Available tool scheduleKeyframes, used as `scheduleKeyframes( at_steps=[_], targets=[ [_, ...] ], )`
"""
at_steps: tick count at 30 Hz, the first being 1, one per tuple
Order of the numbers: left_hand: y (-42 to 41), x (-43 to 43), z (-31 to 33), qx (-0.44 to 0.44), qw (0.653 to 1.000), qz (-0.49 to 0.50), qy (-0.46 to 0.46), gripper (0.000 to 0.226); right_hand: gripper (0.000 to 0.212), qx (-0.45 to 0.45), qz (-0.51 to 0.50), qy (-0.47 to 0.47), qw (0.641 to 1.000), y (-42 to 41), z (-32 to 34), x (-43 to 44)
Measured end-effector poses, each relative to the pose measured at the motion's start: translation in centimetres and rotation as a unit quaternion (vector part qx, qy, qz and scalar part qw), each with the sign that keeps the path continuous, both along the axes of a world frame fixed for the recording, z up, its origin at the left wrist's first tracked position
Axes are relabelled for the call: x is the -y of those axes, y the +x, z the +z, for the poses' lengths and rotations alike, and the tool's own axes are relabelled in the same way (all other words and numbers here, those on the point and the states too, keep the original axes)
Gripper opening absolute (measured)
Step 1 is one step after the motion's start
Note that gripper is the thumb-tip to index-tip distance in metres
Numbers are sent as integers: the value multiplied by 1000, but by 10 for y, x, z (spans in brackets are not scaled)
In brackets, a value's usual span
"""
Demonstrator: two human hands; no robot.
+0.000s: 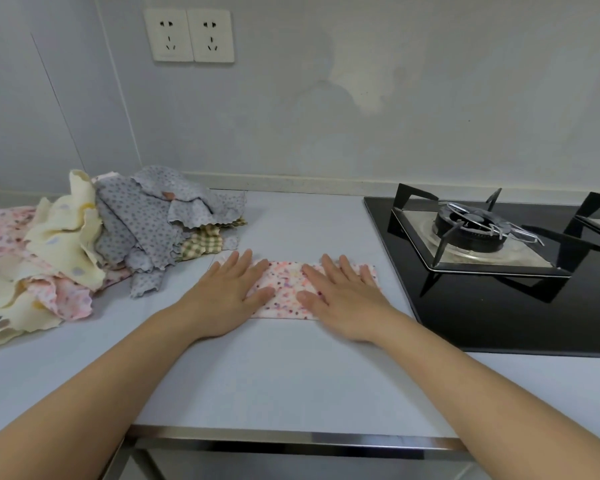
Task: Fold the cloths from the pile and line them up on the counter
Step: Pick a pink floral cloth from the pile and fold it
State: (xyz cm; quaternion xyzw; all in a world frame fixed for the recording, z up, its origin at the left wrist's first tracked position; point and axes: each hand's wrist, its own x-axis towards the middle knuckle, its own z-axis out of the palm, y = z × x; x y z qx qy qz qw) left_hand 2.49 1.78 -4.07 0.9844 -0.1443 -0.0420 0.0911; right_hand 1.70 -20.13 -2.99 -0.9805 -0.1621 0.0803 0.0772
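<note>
- Pale grey counter (291, 382) runs along a grey kitchen wall (361, 98), where two white sockets (189, 35) sit side by side high on the left.
- At the middle of the counter lies a folded cloth (286, 294), white with pink and multicoloured speckles, forming a flat rectangle with its long side running left to right.
- The person's left hand (227, 296) rests palm down on the left end of the folded cloth, fingers straight and slightly spread, gripping nothing.
- The right hand (343, 301) lies flat on the right end in the same way, fingers extended toward the wall; a strip of fabric shows between the two hands.
- Both bare forearms reach in from the bottom corners.
- To the left, a loose pile (101, 244) of unfolded cloths sits near the wall: a grey dotted cloth (146, 216) on top, a cream spotted cloth (66, 244) beside it, a pink floral cloth (63, 296) toward the front and a green checked cloth (201, 242) at the pile's right edge.
- The pile and the folded cloth lie near each other without touching.
- On the right, a black glass gas hob (499, 313) is set into the counter, its burner (471, 226) under a black pan support (440, 251); the folded cloth's right end lies just beside the hob's edge.
</note>
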Motion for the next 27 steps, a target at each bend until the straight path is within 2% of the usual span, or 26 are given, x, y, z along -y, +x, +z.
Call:
scheduleKeyframes(
  at_steps=[3, 5, 6, 8, 9, 12, 14, 18, 21, 27],
  targets=[
    [-1, 2, 3, -2, 1000, 13, 13, 64, 60, 0, -21, -3, 1000, 5, 0, -1],
    [-6, 4, 6, 4, 999, 30, 30, 67, 58, 37, -63, -5, 997, 5, 2, 1],
    [-9, 6, 8, 28, 997, 41, 58, 68, 55, 82, -84, -11, 993, 4, 5, 3],
    [-14, 10, 14, 140, 981, 69, 117, 78, 44, 193, -98, -19, 976, 3, 10, 9],
    [-17, 12, 20, 197, 970, 82, 115, 78, 37, 226, -91, -1, 970, 2, 12, 11],
    [-20, 10, 32, 264, 956, 119, -42, 38, 32, 208, -83, 66, 972, 3, 11, 12],
    [-21, 6, 34, 276, 945, 122, -121, 25, 35, 200, -73, 74, 974, 6, 7, 11],
    [-20, -5, 29, 265, 945, 89, -167, 15, 32, 212, -52, 110, 970, 11, 8, 14],
    [-16, -13, 23, 236, 952, 46, -189, 10, 31, 172, -33, 132, 976, 13, 5, 14],
    [-21, -9, 28, 138, 965, -9, -222, 23, 32, 175, -17, 165, 970, 15, 4, 16]
  ],
)
